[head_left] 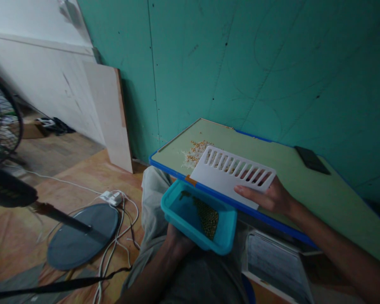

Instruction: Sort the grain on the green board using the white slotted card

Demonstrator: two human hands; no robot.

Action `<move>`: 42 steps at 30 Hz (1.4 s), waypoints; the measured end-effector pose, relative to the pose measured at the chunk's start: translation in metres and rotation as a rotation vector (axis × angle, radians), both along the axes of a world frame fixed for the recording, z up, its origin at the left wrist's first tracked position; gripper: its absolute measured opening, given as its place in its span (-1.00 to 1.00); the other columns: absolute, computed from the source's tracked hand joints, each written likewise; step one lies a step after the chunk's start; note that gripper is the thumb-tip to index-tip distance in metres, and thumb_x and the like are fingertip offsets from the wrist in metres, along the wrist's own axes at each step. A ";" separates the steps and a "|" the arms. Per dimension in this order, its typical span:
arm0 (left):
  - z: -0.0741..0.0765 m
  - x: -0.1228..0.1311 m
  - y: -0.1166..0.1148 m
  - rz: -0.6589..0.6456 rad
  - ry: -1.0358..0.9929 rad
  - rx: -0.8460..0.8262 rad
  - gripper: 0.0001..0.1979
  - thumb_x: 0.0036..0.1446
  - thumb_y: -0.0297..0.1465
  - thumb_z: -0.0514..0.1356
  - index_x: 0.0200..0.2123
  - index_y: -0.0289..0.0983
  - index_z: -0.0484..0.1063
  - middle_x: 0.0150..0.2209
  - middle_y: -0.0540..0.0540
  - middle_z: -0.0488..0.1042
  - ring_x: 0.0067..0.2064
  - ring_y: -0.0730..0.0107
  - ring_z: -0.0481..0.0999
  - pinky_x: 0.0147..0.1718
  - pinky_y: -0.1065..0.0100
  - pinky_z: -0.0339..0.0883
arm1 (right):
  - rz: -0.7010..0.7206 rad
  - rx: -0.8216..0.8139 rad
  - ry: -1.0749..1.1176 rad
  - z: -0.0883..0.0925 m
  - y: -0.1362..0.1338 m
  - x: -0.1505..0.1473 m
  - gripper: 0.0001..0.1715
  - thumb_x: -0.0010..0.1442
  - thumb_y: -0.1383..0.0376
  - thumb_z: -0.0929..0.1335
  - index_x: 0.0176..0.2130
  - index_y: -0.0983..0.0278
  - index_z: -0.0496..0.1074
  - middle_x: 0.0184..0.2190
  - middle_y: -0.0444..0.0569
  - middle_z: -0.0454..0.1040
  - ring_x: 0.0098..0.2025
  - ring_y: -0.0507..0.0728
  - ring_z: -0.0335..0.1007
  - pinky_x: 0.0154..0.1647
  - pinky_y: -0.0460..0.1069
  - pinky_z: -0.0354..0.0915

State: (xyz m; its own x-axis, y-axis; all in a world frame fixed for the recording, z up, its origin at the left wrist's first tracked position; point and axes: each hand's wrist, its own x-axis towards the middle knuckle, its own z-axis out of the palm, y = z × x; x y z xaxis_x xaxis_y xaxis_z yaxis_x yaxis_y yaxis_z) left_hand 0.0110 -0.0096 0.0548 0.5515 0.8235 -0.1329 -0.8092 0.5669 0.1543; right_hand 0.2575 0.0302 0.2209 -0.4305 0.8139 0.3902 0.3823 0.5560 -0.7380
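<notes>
My left hand (179, 240) supports a teal plastic tub (177, 215) from below, just under the table's front edge; most of its fingers are hidden beneath the tub. Small green beans (209, 219) lie inside, gathered toward the tub's right end. My right hand (274, 196) grips a white slotted plastic board (218, 179) by its right end, thumb on top. That board rests at a slant over the table's front edge, above the tub. Beyond its left end is a pile of rice and yellow grains (194, 154) on the green tabletop (250, 145).
A dark phone-like slab (312, 159) lies at the table's right. On the floor to the left stand a fan base (82, 236), tangled white cables and a power strip (111, 197). A pale board (110, 118) leans against the wall. A white framed box (275, 266) sits beneath the table.
</notes>
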 end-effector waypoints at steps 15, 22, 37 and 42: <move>-0.020 -0.002 -0.004 0.013 -0.020 -0.072 -0.42 0.64 -0.11 0.13 -0.28 -0.19 0.87 -0.31 -0.28 0.86 0.15 -0.18 0.90 0.40 -0.17 0.66 | -0.333 0.034 0.177 -0.010 0.010 0.010 -0.72 0.21 0.01 0.73 -0.27 0.07 0.74 -0.30 -0.02 0.83 -0.29 0.31 0.77 -0.33 0.15 0.74; -0.009 0.002 -0.004 0.024 0.011 -0.091 -0.45 0.65 -0.12 0.10 0.01 -0.22 0.89 -0.28 -0.25 0.87 0.10 -0.13 0.90 0.34 -0.08 0.70 | -0.169 -0.099 0.109 -0.002 0.007 0.004 -0.70 0.27 0.00 0.72 -0.15 0.11 0.82 -0.18 0.00 0.88 -0.17 0.31 0.88 -0.15 0.17 0.83; 0.001 -0.001 -0.004 -0.003 -0.087 0.008 -0.58 0.55 -0.25 0.30 -0.36 -0.23 0.81 -0.37 -0.20 0.84 0.13 -0.15 0.90 0.53 -0.12 0.55 | -0.148 -0.068 0.048 -0.013 0.012 0.001 -0.64 0.22 -0.02 0.75 -0.06 0.07 0.91 -0.02 -0.01 0.91 0.00 0.37 0.95 0.13 0.24 0.86; -0.009 0.004 0.002 -0.003 -0.076 0.057 -0.66 0.48 -0.27 0.34 -0.34 -0.21 0.83 -0.40 -0.21 0.83 0.09 -0.14 0.92 0.48 -0.07 0.60 | -0.195 0.002 0.002 -0.013 0.015 0.005 -0.72 0.29 -0.01 0.71 -0.10 0.07 0.91 0.02 0.00 0.91 0.04 0.40 0.95 0.20 0.28 0.84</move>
State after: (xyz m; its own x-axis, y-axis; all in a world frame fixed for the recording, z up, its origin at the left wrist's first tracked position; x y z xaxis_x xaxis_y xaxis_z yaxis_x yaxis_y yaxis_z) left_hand 0.0152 -0.0079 0.0455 0.5612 0.8266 -0.0438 -0.8179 0.5618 0.1243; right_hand 0.2624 0.0450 0.2081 -0.2643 0.8808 0.3929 0.4812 0.4734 -0.7378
